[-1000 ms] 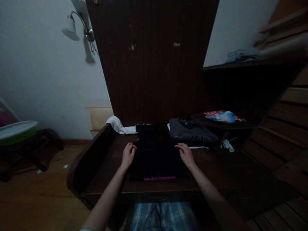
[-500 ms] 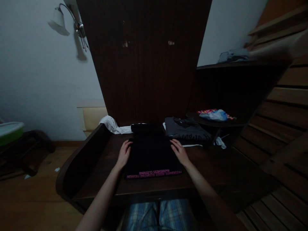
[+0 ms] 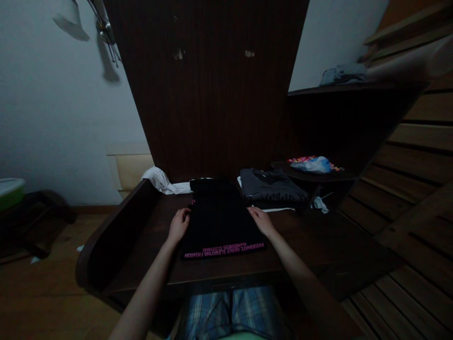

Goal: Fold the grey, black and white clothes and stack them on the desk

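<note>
From where I stand, the black garment lies folded on the desk, at twelve o'clock from the person. The left hand is at its nine o'clock edge, the right hand at three; whether the fingers pinch the cloth, I cannot tell. A second ago one line of pink lettering showed at six o'clock; now two lines show, so this near edge seems better smoothed.
</note>
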`<state>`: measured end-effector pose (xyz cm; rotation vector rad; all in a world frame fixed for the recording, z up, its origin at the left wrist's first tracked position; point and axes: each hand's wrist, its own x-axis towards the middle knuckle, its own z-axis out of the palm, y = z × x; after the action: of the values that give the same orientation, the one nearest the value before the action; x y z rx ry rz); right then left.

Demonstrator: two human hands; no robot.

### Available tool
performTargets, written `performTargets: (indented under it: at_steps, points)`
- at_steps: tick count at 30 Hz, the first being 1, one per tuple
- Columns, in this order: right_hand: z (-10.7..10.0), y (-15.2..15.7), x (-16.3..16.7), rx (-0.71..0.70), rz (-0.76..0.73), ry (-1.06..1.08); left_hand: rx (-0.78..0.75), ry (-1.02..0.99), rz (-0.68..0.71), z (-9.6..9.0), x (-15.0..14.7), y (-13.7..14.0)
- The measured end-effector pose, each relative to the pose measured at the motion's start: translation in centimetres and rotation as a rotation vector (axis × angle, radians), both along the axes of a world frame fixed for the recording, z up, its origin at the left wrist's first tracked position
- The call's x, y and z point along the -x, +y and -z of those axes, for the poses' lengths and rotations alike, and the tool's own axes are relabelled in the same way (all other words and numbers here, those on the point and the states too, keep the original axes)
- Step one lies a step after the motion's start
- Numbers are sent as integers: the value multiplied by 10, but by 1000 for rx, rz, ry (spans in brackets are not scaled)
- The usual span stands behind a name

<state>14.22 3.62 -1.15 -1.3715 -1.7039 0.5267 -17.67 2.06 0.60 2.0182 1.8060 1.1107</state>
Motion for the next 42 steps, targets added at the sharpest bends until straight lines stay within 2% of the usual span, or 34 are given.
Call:
performTargets:
  at_steps: [4,7,14,18,23,30,34,37,42]
  points:
    - [-3,-6,-1,-8,126,19,62,-14,-102,-3,-4,-3]
    - [-2,-7,-1,1,141,27,145,-3,-169,-5,-5,-4]
    - [8,0,-2,-29,135,15,198,70,-144,-9,-5,-7]
    - [8,2,-5,29,119,70,207,112,-76,-8,-7,-8]
    - [6,-1,-4,55,59,7,230,236,34,-8,-11,-12]
    - [4,-32,-8,41,-90,-54,278,328,96,-10,-11,-48]
    - [1,-48,-10,17,-97,-94,326,302,176,-16,-2,-61]
    - [-2,-51,-9,-34,-46,-111,320,303,200,-34,7,-45]
    - [0,-49,-10,-42,0,-121,133,247,-44,-70,11,26]
